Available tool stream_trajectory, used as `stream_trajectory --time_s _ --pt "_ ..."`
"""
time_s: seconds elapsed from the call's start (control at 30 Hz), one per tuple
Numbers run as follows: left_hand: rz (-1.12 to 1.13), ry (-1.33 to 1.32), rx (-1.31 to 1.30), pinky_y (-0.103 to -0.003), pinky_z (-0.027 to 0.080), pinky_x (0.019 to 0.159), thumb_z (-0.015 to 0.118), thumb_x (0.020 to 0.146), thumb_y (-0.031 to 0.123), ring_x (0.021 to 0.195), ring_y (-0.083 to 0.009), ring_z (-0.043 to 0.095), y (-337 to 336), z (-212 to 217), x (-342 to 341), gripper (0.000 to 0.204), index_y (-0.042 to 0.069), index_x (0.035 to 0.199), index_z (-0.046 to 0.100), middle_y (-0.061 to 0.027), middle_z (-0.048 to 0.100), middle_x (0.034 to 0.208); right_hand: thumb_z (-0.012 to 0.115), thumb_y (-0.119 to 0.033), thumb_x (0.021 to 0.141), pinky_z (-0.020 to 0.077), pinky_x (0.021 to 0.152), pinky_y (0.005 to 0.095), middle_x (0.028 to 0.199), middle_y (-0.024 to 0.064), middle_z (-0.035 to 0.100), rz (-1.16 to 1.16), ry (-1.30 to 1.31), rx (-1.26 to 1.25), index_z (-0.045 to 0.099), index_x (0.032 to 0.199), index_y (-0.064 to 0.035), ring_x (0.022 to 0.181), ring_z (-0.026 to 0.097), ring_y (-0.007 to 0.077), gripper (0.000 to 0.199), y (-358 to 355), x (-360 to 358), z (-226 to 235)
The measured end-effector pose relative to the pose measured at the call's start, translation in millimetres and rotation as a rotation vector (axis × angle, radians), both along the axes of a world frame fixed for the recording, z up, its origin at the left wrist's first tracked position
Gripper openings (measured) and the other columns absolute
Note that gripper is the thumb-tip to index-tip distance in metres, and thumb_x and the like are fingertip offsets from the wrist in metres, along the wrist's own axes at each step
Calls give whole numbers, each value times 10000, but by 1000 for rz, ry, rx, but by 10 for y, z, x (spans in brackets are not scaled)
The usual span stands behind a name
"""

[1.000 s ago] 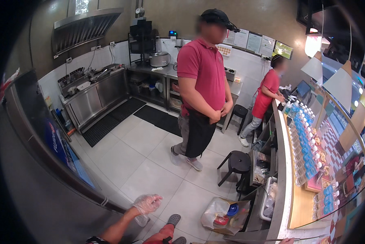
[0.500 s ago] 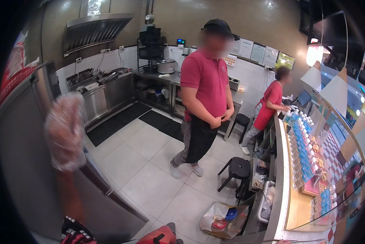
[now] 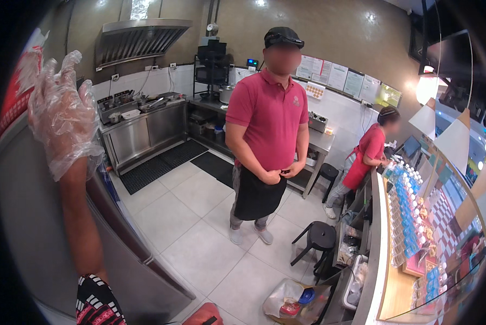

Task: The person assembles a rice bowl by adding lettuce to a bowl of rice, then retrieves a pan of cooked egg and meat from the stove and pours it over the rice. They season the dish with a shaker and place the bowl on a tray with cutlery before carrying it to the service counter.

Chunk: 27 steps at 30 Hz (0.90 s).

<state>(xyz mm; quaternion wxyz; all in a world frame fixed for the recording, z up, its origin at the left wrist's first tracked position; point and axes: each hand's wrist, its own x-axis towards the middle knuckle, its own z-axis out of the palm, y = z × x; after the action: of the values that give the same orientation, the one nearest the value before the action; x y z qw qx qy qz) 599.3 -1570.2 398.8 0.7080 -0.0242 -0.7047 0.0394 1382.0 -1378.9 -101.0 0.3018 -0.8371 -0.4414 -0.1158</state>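
My left hand [image 3: 64,116] is raised at the far left in a loose clear plastic glove [image 3: 76,146]. Its fingers are spread and point upward, with nothing held in them. Just behind the fingertips is a red slatted basket [image 3: 16,111] with white and red plastic wrapping in it. The basket rests on top of a tall grey metal cabinet [image 3: 31,216], and my forearm runs up in front of that cabinet. Whether the fingers touch the basket I cannot tell. My right hand is out of the picture.
A person [image 3: 267,124] in a red shirt and black apron stands mid-floor. Another person [image 3: 365,154] works at the counter [image 3: 386,303], lined with bottles. A black stool [image 3: 316,238] and an open bag [image 3: 286,300] stand near it. A steel cooking station [image 3: 140,130] is behind.
My left hand has risen toward the basket and its fingers have spread. The person in the apron has turned a little toward me, hands still at the waist.
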Motion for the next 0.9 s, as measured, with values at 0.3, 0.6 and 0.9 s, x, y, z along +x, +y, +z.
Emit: stream_trajectory --time_s 0.3,0.6,0.9 --pt "-73 127 -52 -448 494 972 629 942 358 1084 -290 653 -98 -29 -143 346 155 1220 667 -75 696 1192 556 -288 893 488 863 537 1057 316 657 11 -15 -17 635 1102 54 962 632 478 409 34 -93 51" --pt "-96 84 -40 -471 475 997 614 953 367 1131 -290 628 -74 -47 -37 332 167 1215 654 -78 685 1204 559 -289 890 486 864 533 1057 311 658 20 -15 -33 637 1102 51 962 629 478 408 81 -171 112" --pt "-43 19 27 -465 412 1084 588 975 362 1204 -286 601 -56 -63 -7 337 158 1235 655 -86 670 1251 562 -291 888 485 865 529 1056 306 660 2 27 -30 638 1101 47 962 627 477 406 118 -168 36"
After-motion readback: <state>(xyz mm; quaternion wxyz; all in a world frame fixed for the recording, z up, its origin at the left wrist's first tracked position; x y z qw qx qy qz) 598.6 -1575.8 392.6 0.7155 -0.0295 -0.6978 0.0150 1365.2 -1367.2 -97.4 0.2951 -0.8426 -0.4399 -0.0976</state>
